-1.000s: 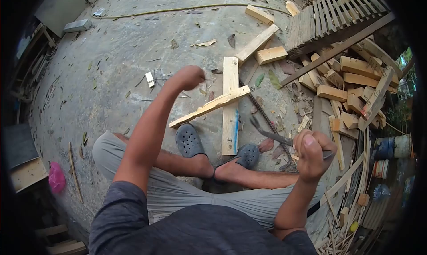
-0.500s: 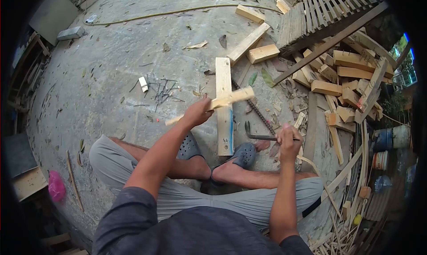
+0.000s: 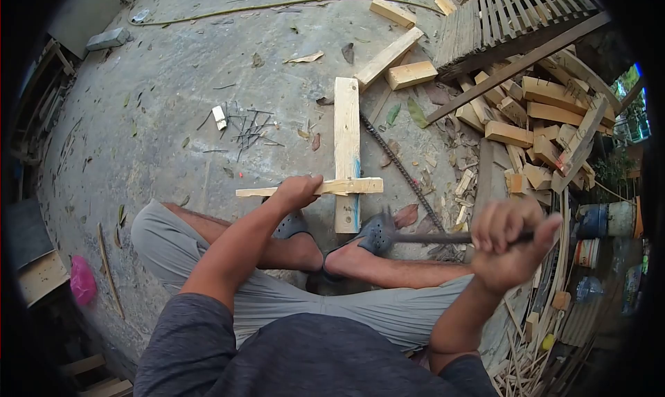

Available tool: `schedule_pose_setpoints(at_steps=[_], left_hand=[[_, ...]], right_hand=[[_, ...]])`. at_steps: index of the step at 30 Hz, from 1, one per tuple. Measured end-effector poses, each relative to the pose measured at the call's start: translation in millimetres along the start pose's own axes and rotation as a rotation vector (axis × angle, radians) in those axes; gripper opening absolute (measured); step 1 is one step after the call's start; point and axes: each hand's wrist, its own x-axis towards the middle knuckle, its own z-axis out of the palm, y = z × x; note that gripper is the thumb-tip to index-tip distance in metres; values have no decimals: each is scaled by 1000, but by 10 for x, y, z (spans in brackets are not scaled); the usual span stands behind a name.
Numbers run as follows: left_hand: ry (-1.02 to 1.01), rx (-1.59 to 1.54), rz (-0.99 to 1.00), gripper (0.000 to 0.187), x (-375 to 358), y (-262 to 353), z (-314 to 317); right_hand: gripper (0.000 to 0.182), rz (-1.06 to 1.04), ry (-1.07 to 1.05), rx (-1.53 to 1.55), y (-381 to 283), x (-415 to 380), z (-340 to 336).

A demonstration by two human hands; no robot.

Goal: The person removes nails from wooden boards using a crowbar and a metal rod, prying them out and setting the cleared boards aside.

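My left hand [image 3: 298, 192] is closed round the middle of a rough, splintered wood strip [image 3: 365, 185]. The strip lies level across the lower part of a longer wooden board [image 3: 346, 127], which has a blue mark and is on the floor in front of my feet. On the right, my right hand [image 3: 509, 244] is raised, fingers curled round a dark metal pry bar [image 3: 436, 237]. Motion blurs the bar, and its bent end points left, over my right clog [image 3: 377, 235]. Loose nails [image 3: 253, 131] are scattered left of the board, near a small white block [image 3: 219, 118].
A ribbed steel rod [image 3: 398, 165] lies right of the board. Beyond it are wood blocks [image 3: 411, 74] and a large offcut pile [image 3: 547, 120] beside a slatted wooden frame [image 3: 512, 23]. A hose [image 3: 263, 7] crosses the far floor; a pink bag [image 3: 82, 280] is at left.
My left hand has brought the wood strip down and turned it from slanting to level across the board. My right hand has moved up and to the right with the pry bar, closer to the camera.
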Motion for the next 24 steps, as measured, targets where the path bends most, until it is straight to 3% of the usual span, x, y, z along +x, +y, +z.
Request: schedule_pose_setpoints(at_steps=[5,10,15,24], left_hand=[[60,84,-34,32,259,39,-58],[-3,-49,-6,32,120,93,127],[16,-29,-35,31,77,164,171],[92,-60,-75,34,173,133,122]], right_hand=[[54,134,106,103,628,417,219],[54,224,256,-108,1121,728,403],[53,309,206,-194,1232,990,540],[53,223,235,-135,1465,1415,627]])
